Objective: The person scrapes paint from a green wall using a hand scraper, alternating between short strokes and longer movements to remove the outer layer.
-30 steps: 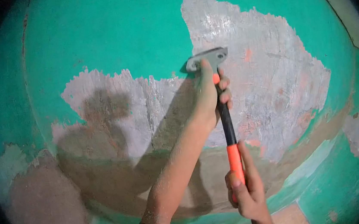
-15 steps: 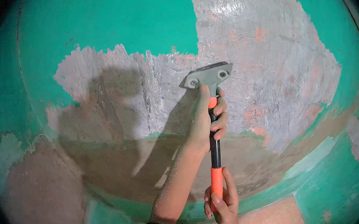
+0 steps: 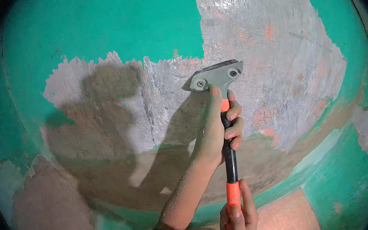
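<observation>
A long-handled wall scraper [image 3: 231, 163] stands almost upright before me, its grey head [image 3: 217, 77] at the top with two screws and a dark blade edge. My left hand [image 3: 214, 132] is wrapped around the upper handle just below the head, thumb pointing up along the neck. Lower down, my right hand [image 3: 242, 218] closes on the orange grip [image 3: 233, 193] at the handle's end. The head overlaps a bare grey patch of wall [image 3: 268, 71], close beneath the edge of the green paint [image 3: 109, 24]. Pale dust speckles my left forearm.
Shadows of me and the scraper [image 3: 103, 109] fall across the wall's left part. Below the grey patch runs a brownish band [image 3: 189, 172], then a green strip. A peach-coloured panel [image 3: 287, 218] shows at the bottom, and a brown bare area [image 3: 46, 203] at lower left.
The scraper and both hands have shifted a little to the right in view, with the right hand slightly lower. The view itself has moved somewhat, and both grips are unchanged.
</observation>
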`<state>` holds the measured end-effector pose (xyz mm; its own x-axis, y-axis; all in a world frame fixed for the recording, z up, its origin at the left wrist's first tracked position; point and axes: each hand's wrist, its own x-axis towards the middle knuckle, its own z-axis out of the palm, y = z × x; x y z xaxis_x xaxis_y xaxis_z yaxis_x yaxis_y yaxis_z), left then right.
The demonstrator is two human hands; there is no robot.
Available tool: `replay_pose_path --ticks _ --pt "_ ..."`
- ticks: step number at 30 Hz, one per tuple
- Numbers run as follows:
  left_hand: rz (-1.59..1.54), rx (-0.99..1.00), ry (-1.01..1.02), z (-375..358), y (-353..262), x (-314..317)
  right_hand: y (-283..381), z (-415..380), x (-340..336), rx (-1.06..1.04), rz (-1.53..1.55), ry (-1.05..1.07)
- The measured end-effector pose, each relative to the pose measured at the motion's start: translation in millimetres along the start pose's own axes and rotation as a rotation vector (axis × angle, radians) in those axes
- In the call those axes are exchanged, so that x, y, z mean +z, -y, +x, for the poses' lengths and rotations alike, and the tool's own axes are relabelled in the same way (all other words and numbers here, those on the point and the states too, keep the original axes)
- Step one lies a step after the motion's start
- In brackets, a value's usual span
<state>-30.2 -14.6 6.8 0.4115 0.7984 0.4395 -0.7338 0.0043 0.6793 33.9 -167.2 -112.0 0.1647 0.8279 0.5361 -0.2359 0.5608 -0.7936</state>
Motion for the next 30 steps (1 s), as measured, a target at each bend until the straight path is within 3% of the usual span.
replay_pose_path --ticks 5,8,11,17,20,23,26,30 --pt "-0.011 -0.016 0.005 -1.7 -2.3 0.8 -0.9 -2.1 4.1 -0.026 -0.065 -0.005" --pt "-0.023 -0.052 -0.014 -3.6 3.0 -1.0 4.5 -6.3 6.3 0.093 -0.008 -0.064" --pt "0.004 -0.022 -0.015 -0.4 -2.6 2.6 -7.3 -1.1 2.4 -0.031 -0.129 -0.005" --pt "-0.011 -0.034 0.007 -0.3 5.4 -0.5 2.5 -4.3 2.7 0.050 -0.019 -0.048" --pt "0.023 -0.014 -0.005 5.8 1.4 4.2 -8.1 3.0 -5.4 -0.023 -0.109 0.016" --pt "0.018 -0.017 -0.026 4.3 6.2 5.6 7.3 4.3 -10.3 0.064 -0.025 0.006" --pt "0.003 0.002 -0.034 6.6 6.9 8.8 0.6 5.7 -21.1 -0.012 -0.122 0.068" --pt "0.016 0.063 -0.041 14.6 4.6 14.1 7.1 12.7 -26.6 0.038 -0.074 0.101"
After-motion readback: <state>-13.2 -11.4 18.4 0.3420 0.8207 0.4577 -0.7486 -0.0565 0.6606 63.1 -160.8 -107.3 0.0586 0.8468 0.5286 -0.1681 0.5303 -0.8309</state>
